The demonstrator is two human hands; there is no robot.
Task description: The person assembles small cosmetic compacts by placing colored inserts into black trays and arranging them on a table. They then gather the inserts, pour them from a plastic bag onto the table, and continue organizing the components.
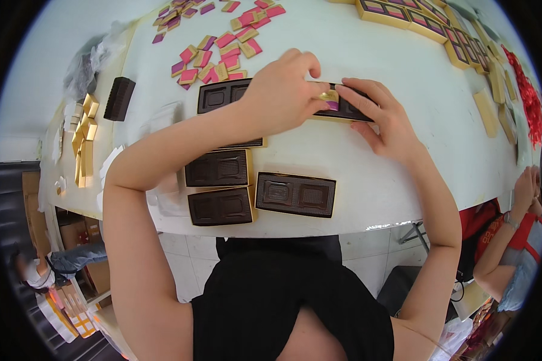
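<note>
My left hand (286, 93) reaches over a gold box with a dark tray (345, 110), its fingers pinched at a small flat piece wrapped in gold and purple (329, 100). That piece is over or in one of the tray's hollows; the left fingers partly hide it. My right hand (384, 117) grips the box's right end, thumb on the near side and fingers across the top. Beneath my left wrist lies another dark-trayed box (215, 96). Nearer me are further boxes with dark trays: two stacked in a column (217, 168) and one beside them (296, 194).
Pink, purple and gold wrapped pieces (226, 53) lie scattered at the far left. Filled boxes (397, 17) line the far right, near red shredded filler (527, 96). A stack of dark trays (120, 98) and gold sleeves (85, 144) sit left. A co-worker's hand (525, 189) shows at right.
</note>
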